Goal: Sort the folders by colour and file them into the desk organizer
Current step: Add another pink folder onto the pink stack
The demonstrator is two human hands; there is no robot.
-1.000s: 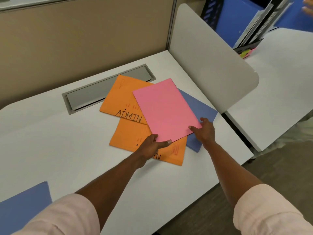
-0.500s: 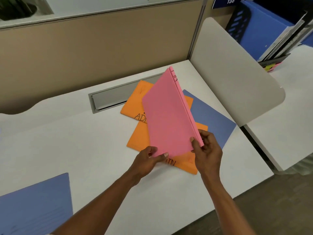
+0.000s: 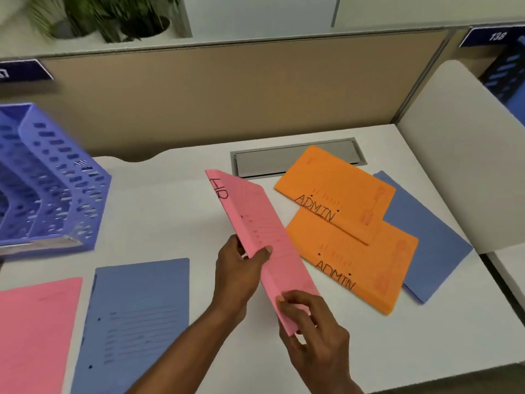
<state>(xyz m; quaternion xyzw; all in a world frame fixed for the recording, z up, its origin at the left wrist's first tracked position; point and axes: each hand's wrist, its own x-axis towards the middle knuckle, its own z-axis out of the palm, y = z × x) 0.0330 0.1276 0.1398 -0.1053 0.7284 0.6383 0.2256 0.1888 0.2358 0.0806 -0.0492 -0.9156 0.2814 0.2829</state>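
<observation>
The right hand (image 3: 315, 336) pinches the near corner of the HR pink folder (image 3: 261, 237), fingers curled round its edge; the left hand (image 3: 241, 274) grips the same folder midway along, thumb on its face; the folder stands tilted over the middle of the white desk (image 3: 170, 211). At the near left a flat pink folder (image 3: 34, 331) lies beside a near blue folder (image 3: 136, 317), the two apart. To the right two orange folders (image 3: 369, 268) marked ADMIN overlap, resting on a far blue folder (image 3: 426, 245). Further back a grey cable hatch (image 3: 272, 163) is set into the surface; the blue desk organizer (image 3: 48, 189) stands at the far left. A beige partition (image 3: 227, 95) closes the back, a white side panel (image 3: 460, 166) the right; plants (image 3: 108, 15) sit above, blurred, and a sign (image 3: 494, 36) reads 138.
</observation>
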